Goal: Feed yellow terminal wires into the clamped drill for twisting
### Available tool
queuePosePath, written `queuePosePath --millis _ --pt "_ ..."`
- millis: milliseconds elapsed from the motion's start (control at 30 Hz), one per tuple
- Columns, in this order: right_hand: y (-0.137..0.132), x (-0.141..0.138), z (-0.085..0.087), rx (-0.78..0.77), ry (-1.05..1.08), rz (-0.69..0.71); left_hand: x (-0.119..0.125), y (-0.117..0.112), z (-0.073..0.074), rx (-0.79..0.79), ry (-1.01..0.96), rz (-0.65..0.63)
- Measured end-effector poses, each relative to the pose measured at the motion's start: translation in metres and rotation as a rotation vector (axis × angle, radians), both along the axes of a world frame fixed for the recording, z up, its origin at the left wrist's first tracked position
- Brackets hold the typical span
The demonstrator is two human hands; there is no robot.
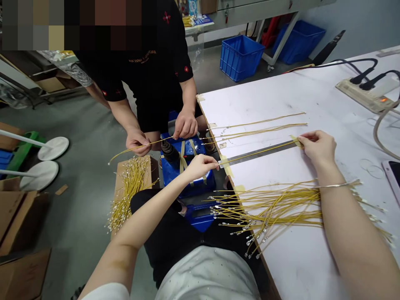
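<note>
A thin yellow wire (259, 152) lies stretched along a steel ruler (250, 156) taped to the white table (281, 100). My left hand (201, 165) pinches the wire's left end at the table edge. My right hand (317, 146) pinches its right end near the ruler's tip, beside a piece of tape. A bundle of several yellow wires with metal terminals (281, 208) lies under my right forearm. Three more yellow wires (262, 127) lie stretched out beyond the ruler.
A co-worker in black stands opposite, both hands (184, 125) holding a yellow wire over a blue machine (187, 166). A heap of wires (128, 187) sits on a cardboard box. A power strip (365, 93), a phone (393, 175), blue crates (240, 56).
</note>
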State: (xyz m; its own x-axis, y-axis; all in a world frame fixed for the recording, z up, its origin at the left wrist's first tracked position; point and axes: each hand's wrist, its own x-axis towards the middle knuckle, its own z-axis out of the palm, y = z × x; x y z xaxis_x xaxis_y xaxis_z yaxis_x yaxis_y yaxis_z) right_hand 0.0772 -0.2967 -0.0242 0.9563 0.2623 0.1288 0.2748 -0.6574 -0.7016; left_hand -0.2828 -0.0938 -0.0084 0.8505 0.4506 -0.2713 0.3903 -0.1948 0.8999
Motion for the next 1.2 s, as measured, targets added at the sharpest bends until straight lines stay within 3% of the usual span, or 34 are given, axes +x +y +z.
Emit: queuePosePath --millis 500,767,1200 --pt "-0.001 0.000 0.002 0.017 -0.005 0.057 0.000 0.001 -0.002 0.018 -0.045 -0.006" --pt "-0.002 0.005 -0.001 0.109 0.050 0.097 -0.001 0.003 0.009 0.013 -0.059 -0.009" --pt "0.021 -0.022 0.039 0.075 0.035 0.124 -0.024 0.016 0.015 0.015 -0.141 0.005"
